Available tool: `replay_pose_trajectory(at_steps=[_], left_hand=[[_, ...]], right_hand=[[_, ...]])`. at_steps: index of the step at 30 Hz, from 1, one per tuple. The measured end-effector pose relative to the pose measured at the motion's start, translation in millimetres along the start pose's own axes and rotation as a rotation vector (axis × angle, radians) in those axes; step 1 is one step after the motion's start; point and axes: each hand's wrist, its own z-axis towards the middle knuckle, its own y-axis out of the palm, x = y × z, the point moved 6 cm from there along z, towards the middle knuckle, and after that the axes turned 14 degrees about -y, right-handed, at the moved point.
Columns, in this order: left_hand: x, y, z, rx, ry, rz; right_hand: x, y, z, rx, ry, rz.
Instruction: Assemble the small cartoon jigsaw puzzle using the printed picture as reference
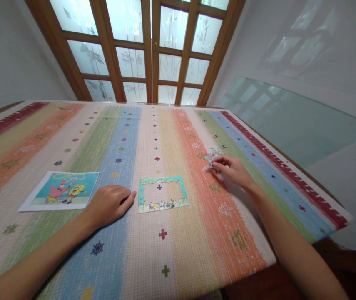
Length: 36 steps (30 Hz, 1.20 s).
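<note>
A jigsaw puzzle frame lies on the cloth, its border pieces joined around a middle where the tablecloth shows through. Just left of it rests my left hand, fingers curled into a loose fist with nothing visible in them. My right hand is beside a small pile of loose puzzle pieces, thumb and forefinger pinched on a small puzzle piece, mostly covered by the fingertips. Left of my left hand lies a printed reference picture of cartoon figures on white paper.
A striped, patterned tablecloth covers the table, whose right edge runs beneath my right forearm. Wooden doors with frosted glass panes stand beyond the far edge. White walls and a pale glass panel are at the right.
</note>
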Motion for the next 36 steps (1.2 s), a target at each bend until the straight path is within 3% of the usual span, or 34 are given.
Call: replay_pose_trajectory(at_steps=[4,7,11,27,36], left_hand=[[-2,1,0,-0.022,-0.024,-0.039],[-2,1,0,-0.034,-0.043,-0.058],[-1,0,0,-0.023,-0.034,-0.056],[4,-3,0,0.013,0.022,-0.008],[3,-1,0,0.044,0.041,0.024]], right_hand=[[-33,38,-5,-0.252,-0.016,0.148],[-51,55,-8,-0.334,-0.115,0.156],[-57,64,-11,-0.365,-0.198,0.102],[-64,67,-16,-0.368,-0.227,0.004],[-64,68,-17,-0.418,-0.136,0.121]])
